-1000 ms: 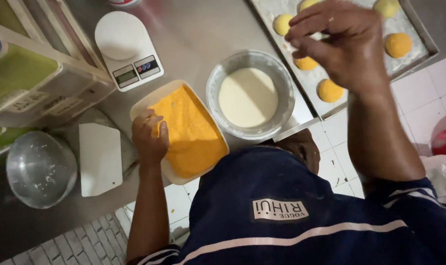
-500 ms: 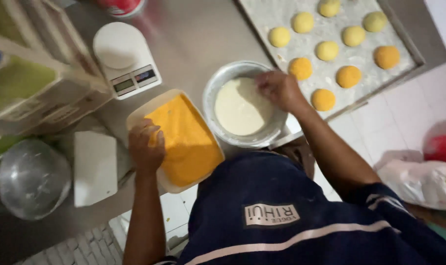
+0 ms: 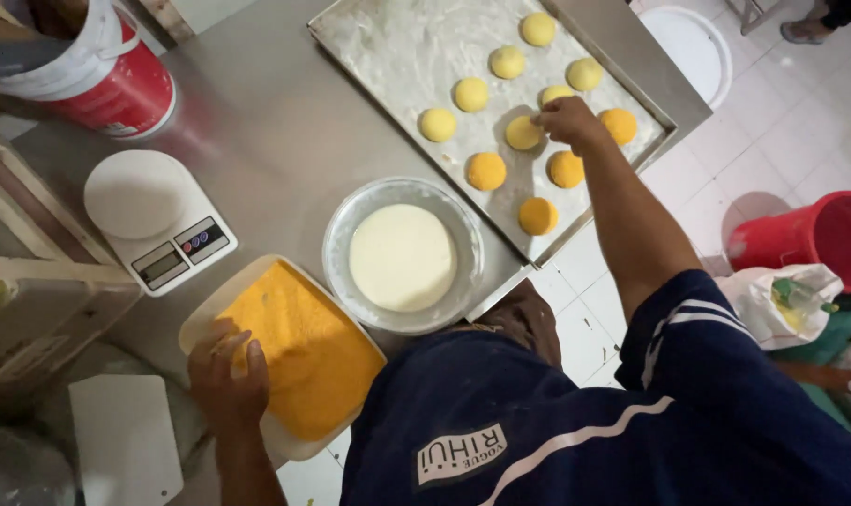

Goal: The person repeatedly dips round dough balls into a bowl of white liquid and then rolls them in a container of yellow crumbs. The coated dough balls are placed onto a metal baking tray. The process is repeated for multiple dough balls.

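Seen from above, a person in a dark blue shirt stretches the right hand (image 3: 568,120) over a floured metal baking tray (image 3: 397,47) at 1 o'clock, fingers drawn together on a yellow dough ball (image 3: 523,133); the knuckles hide whether the ball is pinched or only touched. 10 more coated balls lie around it on the tray, the paler ones toward 12 o'clock, the deeper orange ones nearer the person. The left hand (image 3: 227,379), at 8 o'clock, lies spread and flat in a tub of orange crumbs (image 3: 304,347), palm on the near edge. Between the hands stands a metal bowl of white batter (image 3: 402,255), just beside the tub. A white kitchen scale (image 3: 156,217) sits at 10 o'clock, a red-and-white bucket (image 3: 97,70) at 11 o'clock, cut off by the frame. A white scraper (image 3: 124,440) lies at 7 o'clock. A red bin (image 3: 819,239) and a plastic bag (image 3: 786,300) stand on the tiled floor at 3 o'clock.
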